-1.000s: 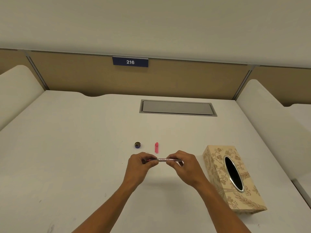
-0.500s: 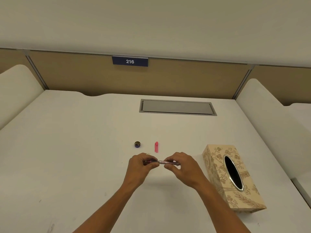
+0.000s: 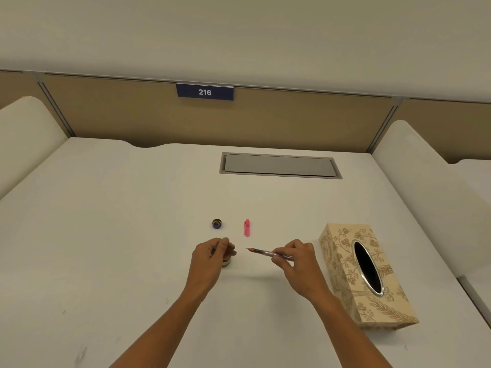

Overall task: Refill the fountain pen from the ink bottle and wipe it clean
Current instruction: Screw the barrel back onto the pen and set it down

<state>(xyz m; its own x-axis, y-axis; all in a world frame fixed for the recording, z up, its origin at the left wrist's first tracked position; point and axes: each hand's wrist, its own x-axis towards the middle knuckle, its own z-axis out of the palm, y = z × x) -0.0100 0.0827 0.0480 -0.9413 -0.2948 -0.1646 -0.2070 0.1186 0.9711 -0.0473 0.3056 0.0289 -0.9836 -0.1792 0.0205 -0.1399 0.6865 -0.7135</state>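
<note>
My right hand (image 3: 299, 264) holds the pink fountain pen (image 3: 265, 252) by its rear half, nib pointing left and slightly away from me. My left hand (image 3: 212, 257) hovers over a small ink bottle (image 3: 226, 262), which is mostly hidden under the fingers; I cannot tell whether the fingers grip it. The bottle's dark round cap (image 3: 217, 223) lies on the desk beyond the left hand. The pink pen cap (image 3: 246, 227) lies to the right of it.
A beige floral tissue box (image 3: 342, 264) stands to the right of my right hand. A grey hatch cover (image 3: 279, 166) is set in the white desk (image 3: 106, 221) further back. Padded side dividers flank the desk.
Both hands held the pen together before. Now they have parted: the left hand let go and moved down over the ink bottle, while the right hand carried the pen off to the right.
</note>
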